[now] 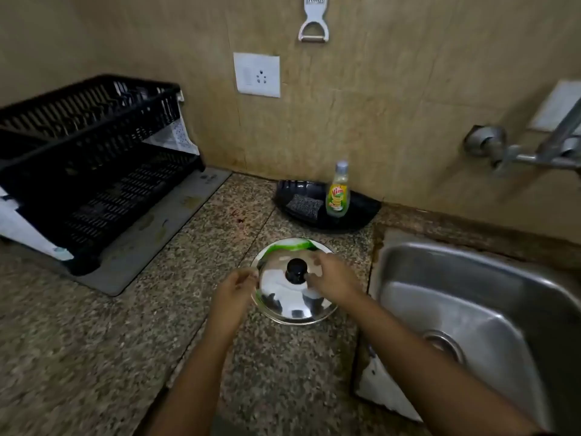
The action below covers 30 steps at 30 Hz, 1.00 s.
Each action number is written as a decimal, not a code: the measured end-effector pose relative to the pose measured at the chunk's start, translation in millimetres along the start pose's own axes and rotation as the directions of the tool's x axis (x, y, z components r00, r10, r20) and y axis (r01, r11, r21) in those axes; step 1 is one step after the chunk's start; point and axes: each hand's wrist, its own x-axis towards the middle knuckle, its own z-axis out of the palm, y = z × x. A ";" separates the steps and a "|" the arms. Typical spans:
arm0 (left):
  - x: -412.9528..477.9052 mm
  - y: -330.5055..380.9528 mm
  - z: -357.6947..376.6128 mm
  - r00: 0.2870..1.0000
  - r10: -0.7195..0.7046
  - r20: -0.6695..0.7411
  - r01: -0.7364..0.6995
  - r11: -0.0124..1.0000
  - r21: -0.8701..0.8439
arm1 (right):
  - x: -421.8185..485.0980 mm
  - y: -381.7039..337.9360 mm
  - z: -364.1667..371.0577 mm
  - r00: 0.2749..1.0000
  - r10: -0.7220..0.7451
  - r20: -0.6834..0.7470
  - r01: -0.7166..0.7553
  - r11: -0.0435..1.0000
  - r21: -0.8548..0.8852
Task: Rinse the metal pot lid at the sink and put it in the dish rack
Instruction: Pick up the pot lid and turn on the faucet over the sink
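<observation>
A shiny metal pot lid with a black knob lies dome-up on the speckled granite counter, just left of the sink. My left hand touches the lid's left rim with fingers curled. My right hand rests on the lid's right side beside the knob, fingers spread. The lid sits flat on the counter; neither hand has a firm hold that I can see. A black plastic dish rack with two tiers stands at the back left on a grey mat.
A dish soap bottle and a scrub pad sit on a black tray against the wall. A wall tap projects over the sink at the right. A socket plate and a peeler hang on the wall.
</observation>
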 end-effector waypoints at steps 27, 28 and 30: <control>24.2 39.1 105.8 0.964 -0.171 0.204 0.216 0.951 -0.223 | -62.5 80.9 -43.5 0.939 -0.035 -0.343 0.106 0.976 0.189; 17.1 49.5 122.3 0.937 -0.205 0.284 0.277 0.930 -0.241 | -69.6 91.8 -53.6 0.932 -0.028 -0.361 0.102 0.977 0.189; 10.3 65.3 151.2 0.890 -0.230 0.393 0.355 0.891 -0.282 | -81.3 111.7 -71.4 0.919 -0.004 -0.395 0.099 0.971 0.220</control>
